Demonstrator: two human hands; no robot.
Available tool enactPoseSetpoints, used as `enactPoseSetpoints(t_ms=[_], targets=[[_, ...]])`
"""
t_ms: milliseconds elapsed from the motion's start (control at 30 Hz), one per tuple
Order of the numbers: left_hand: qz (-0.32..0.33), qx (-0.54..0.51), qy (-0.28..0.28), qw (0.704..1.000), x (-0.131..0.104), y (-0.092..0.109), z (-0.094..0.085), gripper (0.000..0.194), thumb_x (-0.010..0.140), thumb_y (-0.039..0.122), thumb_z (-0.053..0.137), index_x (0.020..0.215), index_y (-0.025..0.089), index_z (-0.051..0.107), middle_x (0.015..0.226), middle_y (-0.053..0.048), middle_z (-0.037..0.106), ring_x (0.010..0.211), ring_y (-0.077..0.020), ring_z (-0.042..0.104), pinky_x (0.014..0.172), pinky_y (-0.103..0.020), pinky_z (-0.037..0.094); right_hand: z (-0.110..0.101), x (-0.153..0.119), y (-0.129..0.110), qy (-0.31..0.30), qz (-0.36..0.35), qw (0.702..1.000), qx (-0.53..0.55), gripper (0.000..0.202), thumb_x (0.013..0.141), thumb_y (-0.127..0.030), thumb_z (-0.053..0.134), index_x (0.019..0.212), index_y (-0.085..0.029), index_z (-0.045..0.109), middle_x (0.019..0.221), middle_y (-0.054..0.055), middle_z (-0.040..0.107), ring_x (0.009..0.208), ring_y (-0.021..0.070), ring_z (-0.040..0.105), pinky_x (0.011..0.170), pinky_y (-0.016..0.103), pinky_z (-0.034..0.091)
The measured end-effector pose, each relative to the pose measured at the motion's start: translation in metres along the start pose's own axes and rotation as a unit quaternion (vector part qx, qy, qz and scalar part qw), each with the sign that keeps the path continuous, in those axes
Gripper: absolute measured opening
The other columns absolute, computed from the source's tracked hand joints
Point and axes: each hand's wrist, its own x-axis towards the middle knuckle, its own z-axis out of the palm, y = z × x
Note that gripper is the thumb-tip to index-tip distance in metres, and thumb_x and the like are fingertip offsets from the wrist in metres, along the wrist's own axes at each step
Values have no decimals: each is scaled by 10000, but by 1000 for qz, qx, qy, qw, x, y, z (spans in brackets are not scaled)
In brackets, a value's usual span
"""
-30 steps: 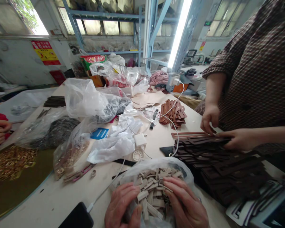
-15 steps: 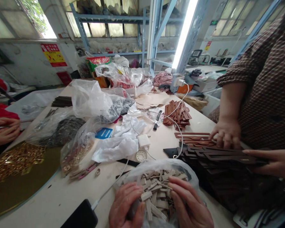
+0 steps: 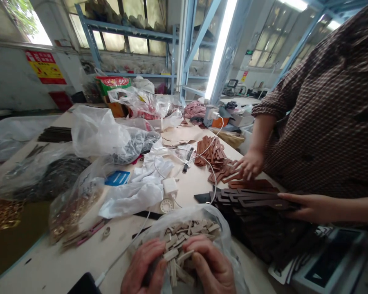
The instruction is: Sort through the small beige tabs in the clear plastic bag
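Note:
A clear plastic bag (image 3: 223,228) full of short grey-beige strips (image 3: 199,228) lies open at the table's near edge. At the bag's left side, my left hand (image 3: 147,265) curls around something dark, with a pale strip at its fingertips. My right hand (image 3: 211,263) is over the strips at the right, pinching one pale strip between thumb and fingers. The two hands are a short distance apart.
A person (image 3: 319,114) at the right touches brown leather pieces (image 3: 210,153) and a dark stack (image 3: 254,204). White cloth (image 3: 131,200), a charger (image 3: 171,185) with cable, plastic bags (image 3: 95,130), gold hardware (image 3: 3,216) and a phone (image 3: 84,283) are around.
The view has turned right, so the table things sit further left. My right hand has closed on a strip. The other person's hand has moved from the dark stack towards the brown pieces.

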Motion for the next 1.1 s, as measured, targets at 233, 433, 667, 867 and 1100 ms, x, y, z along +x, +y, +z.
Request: enactPoseSetpoints(t_ms=[233,433,667,867,1100], targets=[[91,-10,-70,993,10,-2,-7,163,1033,297,650,1159,301,754,1160,46,801,1231,-102,702,1116,-203,567,5,4,-9,-32,0,997,-71,141,1012,-246,619,970,-308,738,956,-64,750,924,42,715,882,81,560],[103,-47,-72,991,13,2,-8,153,1040,365,650,1096,306,779,1103,51,810,1263,-96,680,1156,-210,532,13,5,-11,-37,-7,995,-87,147,1012,-240,623,940,-272,747,927,-32,759,891,56,720,844,90,568],[71,-76,-89,991,14,5,-8,212,1037,481,638,1090,336,782,1114,82,800,1278,-61,662,1170,-150,487,13,5,-11,-31,-8,995,-98,153,1015,-230,621,914,-264,731,919,-37,750,890,54,712,836,95,564],[50,-78,-96,991,15,8,-8,233,998,528,684,1064,332,791,1089,75,808,1233,-78,693,1138,-164,524,15,6,-11,-27,-7,994,-102,143,1017,-232,620,923,-272,722,936,-53,743,902,36,705,844,75,553],[50,-90,-83,991,13,7,-8,244,970,521,726,1020,292,792,1040,36,813,1205,-124,712,1113,-210,556,18,4,-13,-24,-22,992,-122,140,1014,-211,618,913,-251,708,911,-34,732,873,49,706,814,94,566]])
